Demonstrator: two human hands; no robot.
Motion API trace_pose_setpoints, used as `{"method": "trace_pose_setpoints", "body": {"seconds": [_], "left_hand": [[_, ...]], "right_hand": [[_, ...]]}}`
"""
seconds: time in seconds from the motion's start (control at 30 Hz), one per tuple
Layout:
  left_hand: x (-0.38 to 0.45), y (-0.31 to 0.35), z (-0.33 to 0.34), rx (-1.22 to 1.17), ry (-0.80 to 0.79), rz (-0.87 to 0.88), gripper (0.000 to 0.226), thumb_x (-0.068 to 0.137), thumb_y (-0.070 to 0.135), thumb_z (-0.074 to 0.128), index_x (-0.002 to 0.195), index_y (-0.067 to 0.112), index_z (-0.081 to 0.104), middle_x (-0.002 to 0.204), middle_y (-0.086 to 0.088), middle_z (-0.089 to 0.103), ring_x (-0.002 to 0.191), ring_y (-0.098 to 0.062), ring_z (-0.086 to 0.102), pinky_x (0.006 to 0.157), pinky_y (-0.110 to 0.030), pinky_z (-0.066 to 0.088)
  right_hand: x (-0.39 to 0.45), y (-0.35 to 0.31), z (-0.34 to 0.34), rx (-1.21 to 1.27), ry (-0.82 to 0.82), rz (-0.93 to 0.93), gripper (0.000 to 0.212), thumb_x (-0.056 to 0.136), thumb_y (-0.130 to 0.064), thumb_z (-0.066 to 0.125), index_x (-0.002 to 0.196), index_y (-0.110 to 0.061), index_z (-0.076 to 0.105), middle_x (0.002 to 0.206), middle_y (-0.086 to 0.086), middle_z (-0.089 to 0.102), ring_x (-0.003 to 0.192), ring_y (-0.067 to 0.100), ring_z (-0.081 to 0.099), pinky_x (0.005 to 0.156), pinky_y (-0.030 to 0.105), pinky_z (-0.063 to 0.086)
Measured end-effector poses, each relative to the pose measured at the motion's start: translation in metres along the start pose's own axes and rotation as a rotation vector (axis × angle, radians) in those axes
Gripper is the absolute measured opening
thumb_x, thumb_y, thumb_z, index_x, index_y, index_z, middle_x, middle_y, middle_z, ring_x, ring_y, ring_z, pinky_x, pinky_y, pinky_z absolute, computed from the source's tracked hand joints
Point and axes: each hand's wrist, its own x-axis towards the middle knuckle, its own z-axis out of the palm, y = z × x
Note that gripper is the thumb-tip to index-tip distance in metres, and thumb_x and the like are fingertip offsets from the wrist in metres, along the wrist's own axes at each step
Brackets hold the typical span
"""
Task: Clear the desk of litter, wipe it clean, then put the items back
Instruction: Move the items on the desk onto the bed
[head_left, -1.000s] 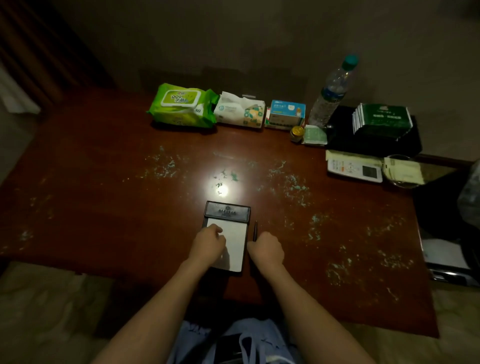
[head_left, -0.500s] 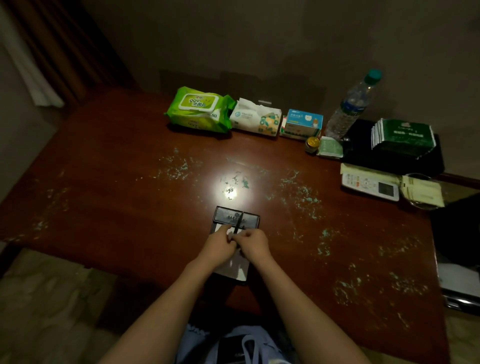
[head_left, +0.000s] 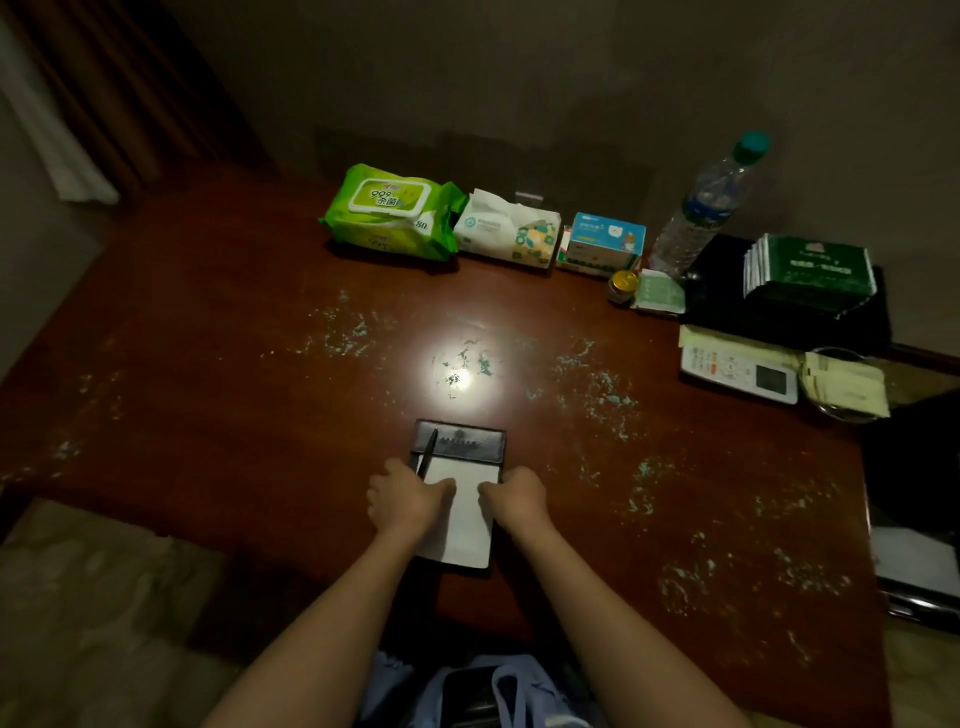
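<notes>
Notepad (head_left: 464, 506) in its black holder lies flat on the bench (head_left: 218, 364), near edge, between both hands. Left hand (head_left: 404, 500) rests on the pad's left side, fingers (head_left: 441, 487) curled onto the paper; right hand (head_left: 515, 497) on the right edge, fingers bent inward, w/ a gap of bare paper between. Can't tell if either pinches or just presses. Pen (head_left: 428, 451) lies loose just beyond the left fingers, tip on the holder's top band. Risk: sliding or lifting the pad tips the pen, which rolls off. Pale flecks (head_left: 597, 384) further out, both sides; dragging the pad could smear them. Wet wipes (head_left: 392, 217) far beyond fingers, at the wall.
</notes>
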Motion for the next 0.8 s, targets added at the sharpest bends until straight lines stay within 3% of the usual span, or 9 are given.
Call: {"method": "trace_pose_setpoints", "body": {"seconds": [0.07,0.13,0.23,0.3,0.4,0.5,0.63,0.7,0.8], "left_hand": [[0.005,-0.002,0.000,0.033,-0.010,-0.097,0.085,0.073,0.062,0.069,0.130,0.004,0.045,0.135,-0.018,0.046,0.124,-0.035,0.044,0.102,-0.043,0.039],[0.005,-0.003,-0.002,0.011,0.009,-0.103,0.080,0.074,0.066,0.063,0.124,0.005,0.051,0.131,-0.016,0.051,0.120,-0.034,0.048,0.099,-0.043,0.041],[-0.001,0.002,-0.010,-0.171,0.051,-0.057,0.069,0.080,0.060,0.062,0.118,0.003,0.050,0.118,-0.016,0.058,0.105,-0.031,0.056,0.081,-0.037,0.047],[-0.005,0.007,-0.023,-0.196,0.102,-0.035,0.065,0.081,0.058,0.062,0.114,0.003,0.050,0.114,-0.015,0.059,0.101,-0.031,0.058,0.072,-0.035,0.046],[0.001,0.012,-0.051,-0.260,0.159,-0.046,0.070,0.081,0.058,0.062,0.120,0.001,0.049,0.119,-0.016,0.058,0.105,-0.034,0.057,0.068,-0.034,0.041],[0.019,0.011,-0.082,-0.340,0.177,-0.025,0.069,0.081,0.058,0.062,0.117,0.001,0.051,0.116,-0.016,0.059,0.100,-0.033,0.057,0.067,-0.033,0.040],[0.050,0.005,-0.121,-0.411,0.191,0.009,0.062,0.081,0.057,0.063,0.112,0.004,0.054,0.109,-0.012,0.061,0.089,-0.027,0.057,0.066,-0.034,0.041],[0.067,0.004,-0.140,-0.418,0.198,0.028,0.057,0.082,0.054,0.064,0.108,0.005,0.054,0.107,-0.011,0.060,0.082,-0.022,0.053,0.063,-0.032,0.039],[0.101,0.005,-0.168,-0.425,0.190,0.064,0.055,0.081,0.055,0.064,0.104,0.005,0.055,0.104,-0.009,0.061,0.078,-0.020,0.052,0.059,-0.030,0.038]], "right_hand": [[-0.001,-0.001,0.000,0.012,-0.019,0.025,0.027,0.089,-0.016,0.060,0.064,-0.007,0.052,0.063,0.000,0.049,0.052,0.011,0.046,0.037,0.019,0.029],[-0.002,-0.003,0.003,0.042,-0.052,0.050,0.032,0.088,-0.013,0.059,0.060,-0.012,0.044,0.061,-0.001,0.046,0.050,0.011,0.044,0.037,0.019,0.030],[-0.007,-0.014,0.010,0.090,-0.055,0.002,0.008,0.085,-0.012,0.059,0.081,-0.005,0.057,0.078,0.003,0.060,0.064,0.015,0.058,0.040,0.018,0.035],[-0.011,-0.026,0.010,0.100,-0.045,-0.057,0.018,0.084,-0.013,0.059,0.098,-0.002,0.062,0.093,0.007,0.066,0.079,0.021,0.064,0.044,0.018,0.039],[-0.014,-0.054,0.005,0.073,-0.008,-0.192,0.011,0.083,-0.011,0.057,0.091,-0.004,0.061,0.087,0.005,0.065,0.080,0.023,0.062,0.056,0.024,0.045],[-0.013,-0.090,0.001,0.050,0.056,-0.313,0.019,0.086,-0.014,0.058,0.103,-0.006,0.054,0.097,0.009,0.062,0.090,0.026,0.060,0.068,0.028,0.044],[0.006,-0.143,0.002,-0.092,0.064,-0.426,0.045,0.088,-0.023,0.061,0.127,-0.005,0.047,0.119,0.012,0.057,0.106,0.029,0.057,0.079,0.031,0.045],[0.019,-0.172,-0.001,-0.165,0.087,-0.469,0.050,0.088,-0.024,0.062,0.130,-0.004,0.045,0.125,0.015,0.053,0.111,0.032,0.055,0.090,0.036,0.047],[0.040,-0.223,-0.007,-0.311,0.186,-0.524,0.052,0.086,-0.024,0.064,0.130,-0.002,0.045,0.126,0.018,0.051,0.116,0.034,0.050,0.093,0.036,0.042]]}}
